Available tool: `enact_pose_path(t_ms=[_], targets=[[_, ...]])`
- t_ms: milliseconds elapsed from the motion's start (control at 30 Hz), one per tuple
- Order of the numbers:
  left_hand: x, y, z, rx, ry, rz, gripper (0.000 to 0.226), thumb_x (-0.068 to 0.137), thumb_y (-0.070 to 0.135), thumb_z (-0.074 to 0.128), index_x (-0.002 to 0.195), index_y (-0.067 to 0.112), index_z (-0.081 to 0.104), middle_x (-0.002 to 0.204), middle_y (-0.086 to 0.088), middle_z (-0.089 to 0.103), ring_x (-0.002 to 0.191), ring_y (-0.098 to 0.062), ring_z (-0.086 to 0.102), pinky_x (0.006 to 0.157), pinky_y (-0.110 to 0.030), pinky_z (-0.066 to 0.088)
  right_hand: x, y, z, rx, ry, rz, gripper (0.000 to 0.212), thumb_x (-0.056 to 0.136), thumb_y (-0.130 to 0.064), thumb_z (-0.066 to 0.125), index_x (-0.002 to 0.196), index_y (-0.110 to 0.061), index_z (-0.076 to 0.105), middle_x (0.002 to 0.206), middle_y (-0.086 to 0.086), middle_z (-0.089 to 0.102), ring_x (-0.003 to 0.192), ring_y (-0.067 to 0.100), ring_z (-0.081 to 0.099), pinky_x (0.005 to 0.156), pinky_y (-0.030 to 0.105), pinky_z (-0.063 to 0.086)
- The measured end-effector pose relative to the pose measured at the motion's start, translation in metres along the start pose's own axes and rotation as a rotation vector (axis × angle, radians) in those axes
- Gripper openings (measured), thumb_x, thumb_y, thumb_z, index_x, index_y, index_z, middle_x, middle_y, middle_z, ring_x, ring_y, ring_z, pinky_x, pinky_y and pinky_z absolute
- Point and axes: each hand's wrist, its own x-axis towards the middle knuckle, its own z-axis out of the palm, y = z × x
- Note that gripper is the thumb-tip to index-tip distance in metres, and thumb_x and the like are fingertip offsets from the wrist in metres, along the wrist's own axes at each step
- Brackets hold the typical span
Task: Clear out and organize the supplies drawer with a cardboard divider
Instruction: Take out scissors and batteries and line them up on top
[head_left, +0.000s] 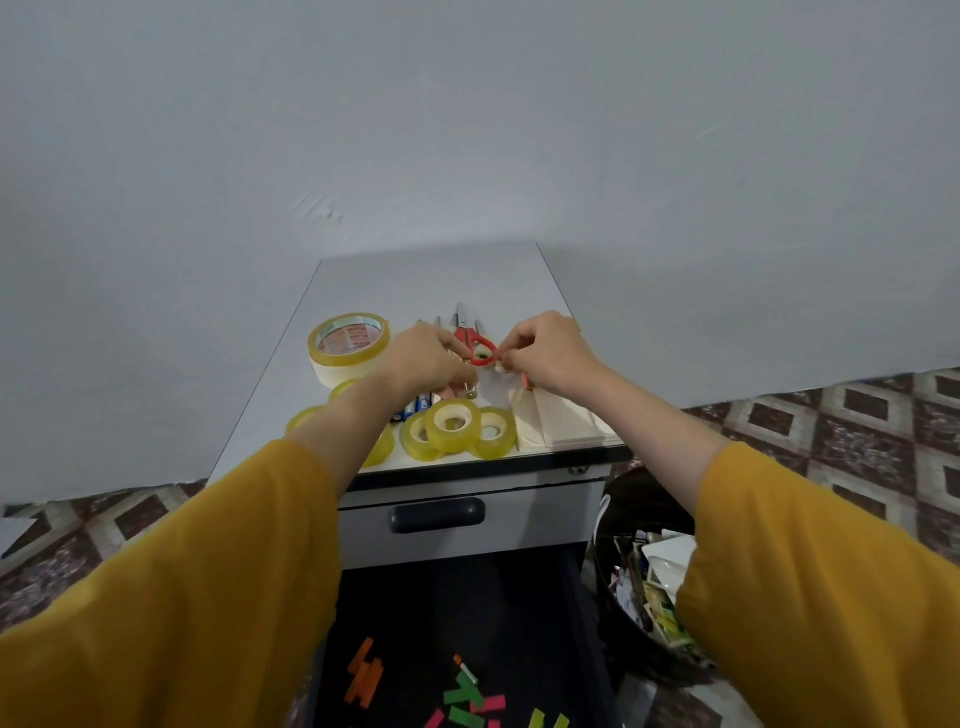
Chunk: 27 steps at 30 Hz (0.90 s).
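Note:
On top of the grey cabinet (441, 275) lie a big tape roll (349, 347), several small yellow tape rolls (454, 427), red-handled scissors (477, 344), pens, batteries (415, 406) and folded cream cardboard (558, 422). My left hand (434, 358) hovers over the batteries and pinches a small metal clip. My right hand (548, 353) pinches a small pale item beside the scissors' handle; what it is I cannot make out. Below, the open black drawer (524, 613) holds several coloured paper strips (470, 699) and a small white stick.
A black waste bin (621, 519) full of paper scraps stands right of the drawer. A closed upper drawer with a dark handle (437, 514) sits under the cabinet top. Patterned floor tiles lie on both sides. A grey wall rises behind the cabinet.

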Motion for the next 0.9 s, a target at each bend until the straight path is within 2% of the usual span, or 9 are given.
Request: enact_pose_path(t_ms=[67, 100, 200, 300, 433, 500, 567, 733, 900], targets=[[0.003, 0.001, 0.001, 0.031, -0.017, -0.002, 0.024, 0.075, 0.008, 0.075, 0.098, 0.011, 0.067, 0.067, -0.001, 0.066, 0.043, -0.002, 0.058, 0.044, -0.013, 0.045, -0.001, 0.003, 0.001, 0.027, -0.019, -0.002, 0.015, 0.081, 0.001, 0.060, 0.083, -0.004, 0.074, 0.080, 0.007, 0.067, 0.050, 0.000, 0.054, 0.065, 0.028, 0.050], [0.004, 0.001, 0.001, 0.049, -0.021, -0.003, 0.024, 0.075, 0.009, 0.075, 0.097, 0.011, 0.067, 0.066, 0.000, 0.065, 0.043, -0.001, 0.057, 0.042, -0.011, 0.043, -0.002, 0.006, 0.002, 0.034, -0.026, 0.002, 0.016, 0.081, 0.002, 0.059, 0.082, -0.003, 0.073, 0.078, 0.006, 0.065, 0.048, 0.000, 0.052, 0.062, 0.026, 0.048], [0.007, -0.001, 0.002, 0.103, -0.032, 0.002, 0.026, 0.074, 0.012, 0.076, 0.099, 0.012, 0.068, 0.069, 0.002, 0.066, 0.054, -0.005, 0.061, 0.052, -0.015, 0.047, -0.005, 0.009, 0.005, 0.039, -0.051, 0.008, 0.015, 0.082, 0.002, 0.059, 0.085, -0.003, 0.073, 0.082, 0.006, 0.065, 0.059, 0.004, 0.050, 0.061, 0.023, 0.046], [0.011, -0.003, 0.003, 0.154, -0.040, 0.022, 0.029, 0.072, 0.013, 0.078, 0.100, 0.013, 0.068, 0.075, 0.002, 0.066, 0.060, -0.009, 0.062, 0.063, -0.021, 0.053, -0.008, 0.008, 0.004, -0.021, -0.127, -0.012, 0.008, 0.079, -0.008, 0.071, 0.087, -0.006, 0.072, 0.084, 0.003, 0.066, 0.075, 0.011, 0.056, 0.068, 0.025, 0.044], [0.013, -0.004, 0.006, 0.206, -0.035, 0.049, 0.033, 0.071, 0.017, 0.079, 0.102, 0.015, 0.068, 0.078, 0.002, 0.065, 0.065, -0.010, 0.064, 0.069, -0.025, 0.055, -0.015, 0.000, -0.003, -0.203, -0.290, -0.028, 0.043, 0.065, -0.034, 0.084, 0.098, -0.011, 0.070, 0.076, -0.010, 0.054, 0.075, 0.009, 0.052, 0.069, 0.024, 0.039], [0.013, -0.004, 0.007, 0.230, -0.029, 0.056, 0.034, 0.071, 0.019, 0.080, 0.102, 0.016, 0.068, 0.083, 0.000, 0.065, 0.067, -0.010, 0.064, 0.071, -0.026, 0.055, -0.020, -0.004, -0.004, -0.280, -0.357, -0.036, 0.060, 0.060, -0.043, 0.084, 0.108, -0.012, 0.067, 0.083, -0.010, 0.052, 0.081, 0.010, 0.050, 0.072, 0.024, 0.038], [0.013, -0.005, 0.007, 0.245, -0.026, 0.065, 0.035, 0.070, 0.020, 0.080, 0.103, 0.017, 0.069, 0.087, -0.001, 0.066, 0.069, -0.011, 0.064, 0.074, -0.027, 0.055, -0.024, -0.006, -0.003, -0.370, -0.393, -0.055, 0.067, 0.059, -0.047, 0.083, 0.114, -0.015, 0.064, 0.089, -0.009, 0.051, 0.086, 0.011, 0.048, 0.073, 0.024, 0.037], [0.009, -0.007, 0.004, 0.280, 0.000, 0.107, 0.034, 0.072, 0.019, 0.078, 0.105, 0.016, 0.070, 0.092, -0.003, 0.066, 0.062, -0.008, 0.059, 0.073, -0.026, 0.053, -0.027, -0.002, 0.005, -0.440, -0.364, -0.091, 0.066, 0.058, -0.050, 0.083, 0.114, -0.021, 0.063, 0.093, -0.006, 0.052, 0.088, 0.014, 0.049, 0.069, 0.025, 0.035], [0.008, -0.011, 0.001, 0.285, 0.019, 0.111, 0.030, 0.073, 0.015, 0.077, 0.103, 0.013, 0.071, 0.106, -0.006, 0.068, 0.067, -0.008, 0.058, 0.070, -0.023, 0.050, -0.027, 0.001, 0.007, -0.422, -0.328, -0.089, 0.066, 0.059, -0.050, 0.082, 0.115, -0.020, 0.063, 0.093, -0.006, 0.052, 0.087, 0.013, 0.048, 0.070, 0.024, 0.037]])
